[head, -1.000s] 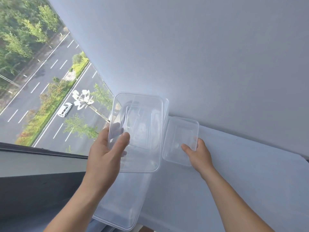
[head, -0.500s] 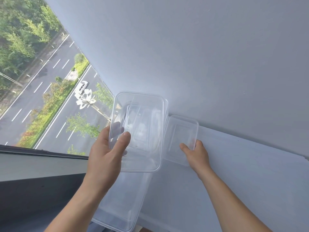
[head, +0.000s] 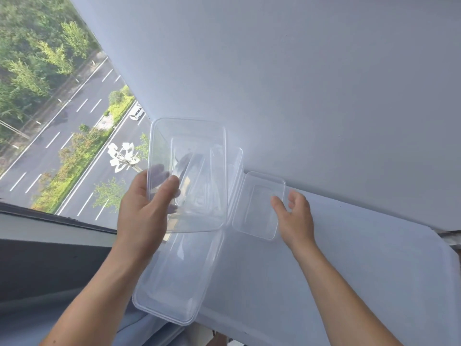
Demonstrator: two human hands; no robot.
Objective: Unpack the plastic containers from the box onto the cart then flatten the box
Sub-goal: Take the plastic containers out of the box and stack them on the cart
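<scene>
Both hands are up. The left hand (head: 144,211) grips the big clear container (head: 194,176) by its edge, thumb in front. The right hand (head: 294,218) holds nothing, its fingers loose, just beside the small container (head: 257,208) on the white surface (head: 349,258). One long container (head: 174,283) lies below.

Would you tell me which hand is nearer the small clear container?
Right. The right hand is beside the small container; the left hand grips the large container, farther left.

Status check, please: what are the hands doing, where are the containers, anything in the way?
Left hand holding large clear container, raised. Right hand open beside small container. Long container lies on white surface. Box not in view.
</scene>
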